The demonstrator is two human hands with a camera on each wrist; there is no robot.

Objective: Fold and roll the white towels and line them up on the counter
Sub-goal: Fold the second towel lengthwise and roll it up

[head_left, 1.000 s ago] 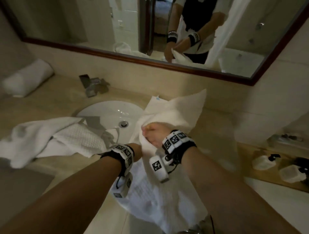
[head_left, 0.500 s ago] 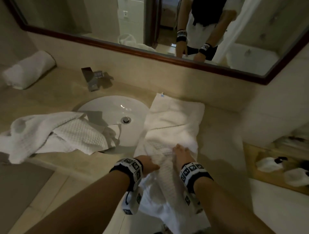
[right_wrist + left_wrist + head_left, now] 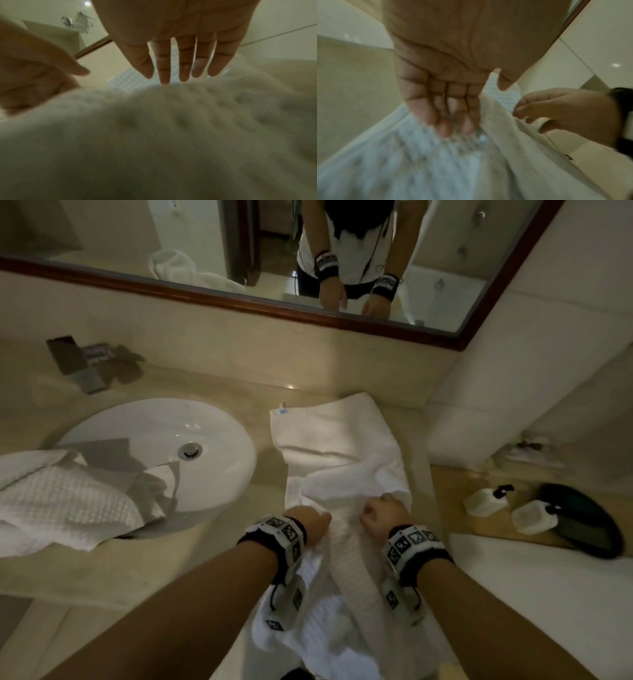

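Towel (image 3: 337, 460) lies lengthwise on the counter (image 3: 219, 378) beside the sink (image 3: 154, 440), near end bunched, unrolled. Left hand (image 3: 310, 520) pinches its edge; right hand (image 3: 383, 513) rests straight-fingered. Another towel (image 3: 65, 505) waits crumpled.

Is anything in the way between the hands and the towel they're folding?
No, nothing visible is in the way. The left hand and the right hand are both already on the white towel, which lies on the counter right of the sink. The other towel lies off to the left.
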